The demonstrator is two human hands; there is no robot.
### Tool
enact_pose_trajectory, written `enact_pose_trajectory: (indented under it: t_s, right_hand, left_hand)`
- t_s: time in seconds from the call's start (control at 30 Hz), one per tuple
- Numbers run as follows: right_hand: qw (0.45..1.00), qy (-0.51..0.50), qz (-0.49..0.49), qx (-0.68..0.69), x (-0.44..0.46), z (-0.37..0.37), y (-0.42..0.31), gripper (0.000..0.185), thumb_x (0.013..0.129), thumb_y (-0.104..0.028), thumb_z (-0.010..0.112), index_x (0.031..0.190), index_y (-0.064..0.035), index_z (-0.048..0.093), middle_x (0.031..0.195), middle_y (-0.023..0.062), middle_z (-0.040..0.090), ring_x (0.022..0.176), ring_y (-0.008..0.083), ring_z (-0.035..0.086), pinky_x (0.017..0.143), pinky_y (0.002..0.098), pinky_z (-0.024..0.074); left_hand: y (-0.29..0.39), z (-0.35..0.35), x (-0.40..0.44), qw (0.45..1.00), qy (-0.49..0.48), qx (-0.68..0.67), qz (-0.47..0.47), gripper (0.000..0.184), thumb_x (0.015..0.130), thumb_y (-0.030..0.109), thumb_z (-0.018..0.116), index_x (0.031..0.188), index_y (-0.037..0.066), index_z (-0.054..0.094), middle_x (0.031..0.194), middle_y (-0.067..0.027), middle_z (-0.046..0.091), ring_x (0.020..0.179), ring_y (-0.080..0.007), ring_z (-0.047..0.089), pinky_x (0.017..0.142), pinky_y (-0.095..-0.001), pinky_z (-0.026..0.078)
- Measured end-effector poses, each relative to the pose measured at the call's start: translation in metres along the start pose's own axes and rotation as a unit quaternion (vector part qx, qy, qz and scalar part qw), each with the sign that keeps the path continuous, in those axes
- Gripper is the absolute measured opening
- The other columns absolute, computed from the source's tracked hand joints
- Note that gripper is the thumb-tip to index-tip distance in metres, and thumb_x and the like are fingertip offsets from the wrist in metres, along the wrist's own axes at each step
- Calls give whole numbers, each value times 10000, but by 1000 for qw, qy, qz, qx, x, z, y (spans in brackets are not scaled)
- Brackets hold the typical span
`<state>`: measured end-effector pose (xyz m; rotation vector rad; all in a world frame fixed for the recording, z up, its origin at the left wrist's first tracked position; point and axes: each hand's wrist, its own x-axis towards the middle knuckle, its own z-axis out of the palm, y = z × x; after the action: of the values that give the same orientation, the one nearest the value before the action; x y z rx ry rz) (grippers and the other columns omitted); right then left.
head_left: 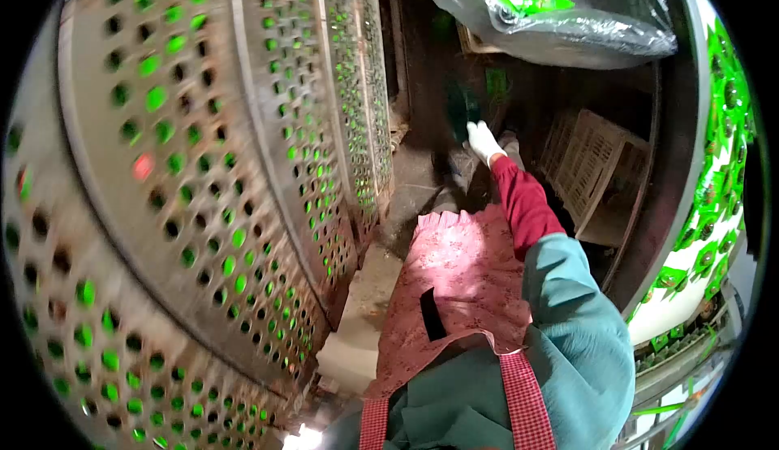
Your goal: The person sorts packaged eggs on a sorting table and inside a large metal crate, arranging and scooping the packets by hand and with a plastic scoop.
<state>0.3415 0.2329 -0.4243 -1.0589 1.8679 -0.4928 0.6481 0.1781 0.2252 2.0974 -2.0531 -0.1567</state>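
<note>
I have my right hand (pixel 485 143) closed on one end of a blurry green thing (pixel 462 103), maybe to leave the rest free; my left hand is unseen.

The upper body is clothed in a loose teal garment (pixel 580 292), overlaid by a pink, finely patterned apron (pixel 466 263) with red-and-white checked straps (pixel 527 393), a ruffled far edge (pixel 442 219) and a short black strip (pixel 432 314). A dark red sleeve cover (pixel 523 202) sheathes the right forearm; a white glove (pixel 487 145) covers the right hand (pixel 484 140).
</note>
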Motion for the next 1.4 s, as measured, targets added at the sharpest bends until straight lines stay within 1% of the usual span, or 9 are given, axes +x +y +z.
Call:
enact_pose_trajectory:
  t_s: [0.07, 0.2, 0.33, 0.43, 0.53, 0.8, 1.07, 1.27, 1.4]
  right_hand:
    - [890, -159, 327, 275, 5, -59, -91, 398, 940, -345, 421, 1078, 28, 427, 762, 208, 581, 633, 326, 585, 602, 445, 467]
    - [975, -89, 203, -11, 56, -5, -50, 417, 933, -361, 431, 1118, 9, 386, 686, 165, 596, 539, 317, 570, 554, 469, 439]
    - [905, -126, -68, -400, 119, 10, -61, 366, 894, -289, 489, 1097, 15, 478, 800, 157, 641, 690, 331, 634, 617, 434, 498]
    - [958, -10, 72, -277, 166, 8, -85, 340, 851, -211, 539, 1102, 17, 520, 875, 177, 658, 771, 342, 661, 635, 416, 534]
    - [949, 92, 14, -302, 194, 10, -91, 388, 850, -173, 528, 1177, 34, 498, 1003, 227, 640, 837, 356, 658, 631, 450, 539]
    - [932, 41, 31, -358, 281, 26, -70, 444, 909, -170, 460, 1298, 39, 420, 1007, 218, 633, 776, 359, 649, 607, 412, 539]
    - [969, 58, 90, -223, 132, 54, 58, 451, 893, -146, 469, 1315, 4, 413, 933, 201, 633, 610, 352, 634, 497, 429, 517]
    - [915, -37, 78, -395, 50, -38, 58, 455, 890, -199, 483, 1293, 1, 410, 905, 197, 636, 707, 341, 659, 596, 436, 532]
    - [978, 9, 193, -81, -8, -90, 29, 435, 939, -365, 448, 1173, 1, 448, 952, 313, 617, 864, 469, 602, 740, 527, 482]
  left_hand:
    - [-3, 16, -4, 999, -24, 11, -18, 535, 896, 369, 457, 1294, 12, 457, 1285, -191, 476, 1214, -302, 439, 1044, -412, 309]
    - [-10, 45, -13, 997, -42, 30, -49, 505, 899, 345, 459, 1277, 10, 467, 1270, -187, 484, 1200, -295, 447, 1036, -404, 318]
    - [-15, 64, -24, 993, -61, 52, -81, 477, 901, 321, 461, 1260, 8, 477, 1255, -182, 493, 1186, -288, 455, 1028, -397, 326]
    - [-21, 77, -31, 990, -73, 63, -102, 455, 903, 303, 463, 1247, 7, 484, 1244, -178, 499, 1176, -283, 461, 1022, -392, 332]
    - [-28, 87, -38, 986, -82, 76, -120, 433, 905, 285, 465, 1235, 5, 492, 1232, -174, 505, 1166, -278, 467, 1015, -386, 338]
    - [-42, 112, -56, 981, -93, 84, -149, 377, 910, 238, 470, 1201, 1, 511, 1202, -165, 522, 1138, -264, 482, 999, -371, 354]
    - [-60, 125, -79, 982, -119, 57, -138, 322, 915, 190, 474, 1167, -2, 531, 1172, -155, 538, 1110, -250, 498, 982, -357, 370]
    - [-80, 126, -111, 980, -157, 22, -117, 282, 918, 154, 478, 1141, -5, 546, 1149, -147, 551, 1090, -240, 510, 970, -346, 382]
    - [-93, 134, -147, 971, -207, -5, -118, 257, 921, 130, 480, 1124, -7, 555, 1134, -143, 559, 1076, -233, 518, 962, -339, 390]
